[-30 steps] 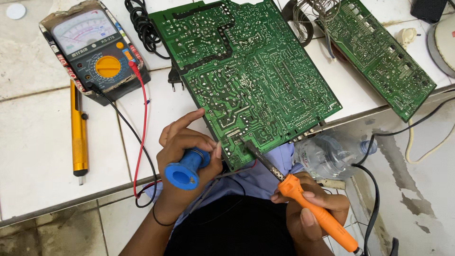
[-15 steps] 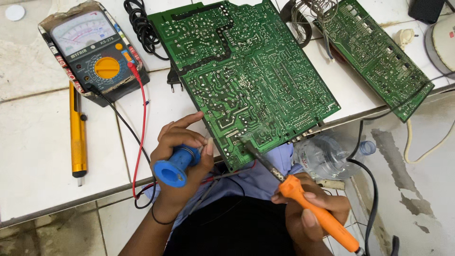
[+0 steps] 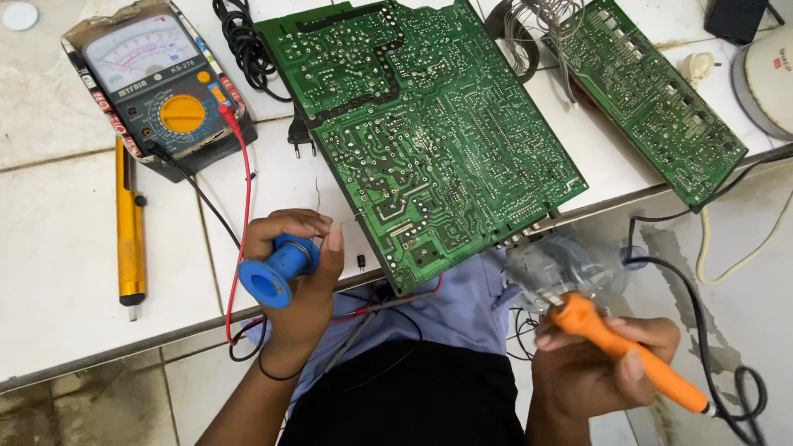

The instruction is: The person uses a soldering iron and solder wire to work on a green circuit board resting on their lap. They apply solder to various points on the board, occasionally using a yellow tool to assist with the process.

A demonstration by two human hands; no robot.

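The hands grip a blue solder spool (image 3: pixel 277 270) and an orange-handled soldering iron (image 3: pixel 628 357) beside the green board (image 3: pixel 429 140).

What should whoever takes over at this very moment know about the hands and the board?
Left hand: closed on a blue solder spool, thumb near the edge of the large green circuit board.
Right hand: gripping the orange soldering iron, tip end off the board, beside a clear plastic bottle.
Board lies solder side up on the white table.
Multimeter, yellow desoldering pump and second board lie untouched.
Which joints are done cannot be told.
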